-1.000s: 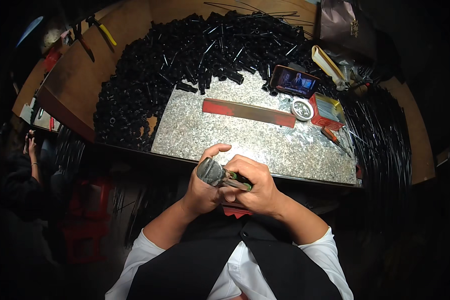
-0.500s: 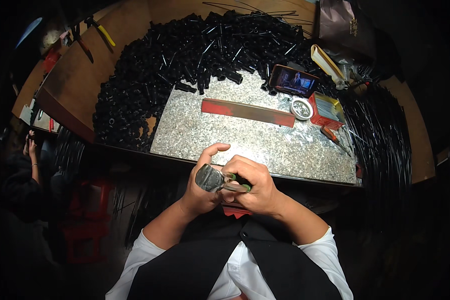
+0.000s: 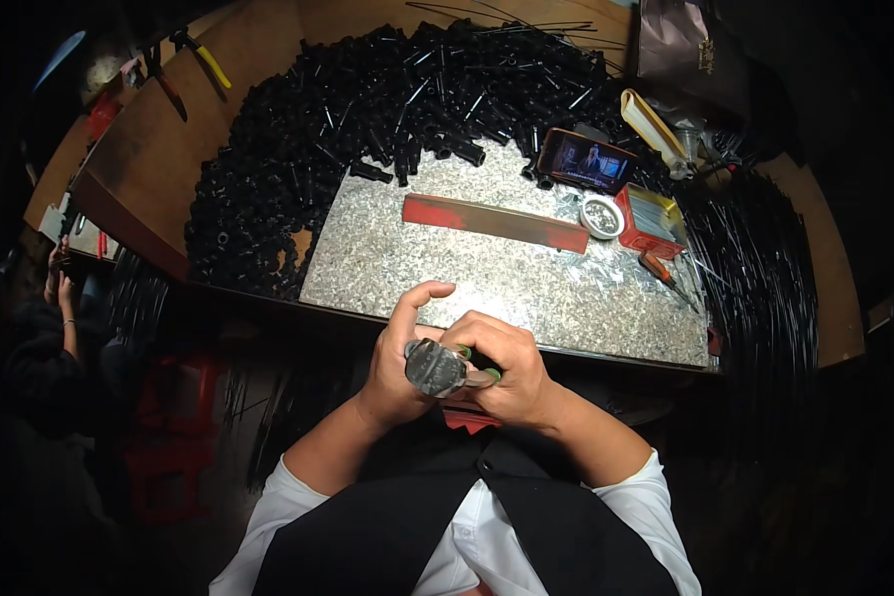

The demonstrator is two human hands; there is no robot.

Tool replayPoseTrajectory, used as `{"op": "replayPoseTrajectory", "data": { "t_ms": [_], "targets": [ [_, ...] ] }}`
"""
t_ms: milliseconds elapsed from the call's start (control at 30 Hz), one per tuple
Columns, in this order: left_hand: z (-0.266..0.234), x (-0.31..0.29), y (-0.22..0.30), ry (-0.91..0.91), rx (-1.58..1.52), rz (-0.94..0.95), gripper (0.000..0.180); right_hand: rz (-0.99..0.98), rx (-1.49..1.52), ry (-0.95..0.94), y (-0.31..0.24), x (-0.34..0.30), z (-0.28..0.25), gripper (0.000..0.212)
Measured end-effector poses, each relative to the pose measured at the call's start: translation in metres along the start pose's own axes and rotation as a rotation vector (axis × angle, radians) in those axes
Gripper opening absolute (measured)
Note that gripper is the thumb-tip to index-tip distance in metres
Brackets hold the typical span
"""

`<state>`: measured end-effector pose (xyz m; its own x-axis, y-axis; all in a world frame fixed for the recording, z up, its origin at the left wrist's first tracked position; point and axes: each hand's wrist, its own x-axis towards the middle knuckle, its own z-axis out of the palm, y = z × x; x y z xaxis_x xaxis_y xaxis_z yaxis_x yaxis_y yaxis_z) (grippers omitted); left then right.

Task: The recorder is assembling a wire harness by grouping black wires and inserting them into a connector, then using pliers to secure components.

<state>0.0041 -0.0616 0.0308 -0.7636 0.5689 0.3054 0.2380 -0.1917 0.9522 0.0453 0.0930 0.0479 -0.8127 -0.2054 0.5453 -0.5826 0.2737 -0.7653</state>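
In front of my chest, just off the near edge of the stone-topped table (image 3: 368, 268), my right hand (image 3: 507, 360) is wrapped round the green handles of a pair of pliers (image 3: 435, 369). The worn grey head of the pliers faces up and to the left, over my left palm. My left hand (image 3: 395, 372) is beside it, one digit stretched up and curved toward the right. Its other fingers curl behind the pliers and are mostly hidden. What they hold cannot be made out. A red piece with a jagged lower edge (image 3: 470, 419) shows below my hands.
A large heap of black tubular parts (image 3: 407, 89) covers the far side. On the slab lie a red-brown bar (image 3: 492, 223), a small white bowl (image 3: 602, 217), a red box (image 3: 651, 223), an orange-handled tool (image 3: 658, 268) and a phone (image 3: 586, 161). Black rods (image 3: 760, 258) stand right. Another person's hand (image 3: 65, 290) is far left.
The pliers' head has shifted slightly right and down and turned to face more upward. My hands keep nearly the same places. The other person's hand at far left has moved upward.
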Motion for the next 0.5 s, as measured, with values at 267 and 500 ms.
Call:
{"op": "replayPoseTrajectory", "data": {
  "t_ms": [267,500],
  "targets": [
    [-0.002,-0.002,0.001,-0.001,0.134,0.029,0.074,-0.026,-0.11,-0.083,0.0,0.001,-0.004,0.01],
    [-0.005,-0.005,-0.013,-0.036,0.016,0.012,0.089,-0.032,-0.121,-0.173,-0.002,0.012,-0.007,0.01]
  ]
}}
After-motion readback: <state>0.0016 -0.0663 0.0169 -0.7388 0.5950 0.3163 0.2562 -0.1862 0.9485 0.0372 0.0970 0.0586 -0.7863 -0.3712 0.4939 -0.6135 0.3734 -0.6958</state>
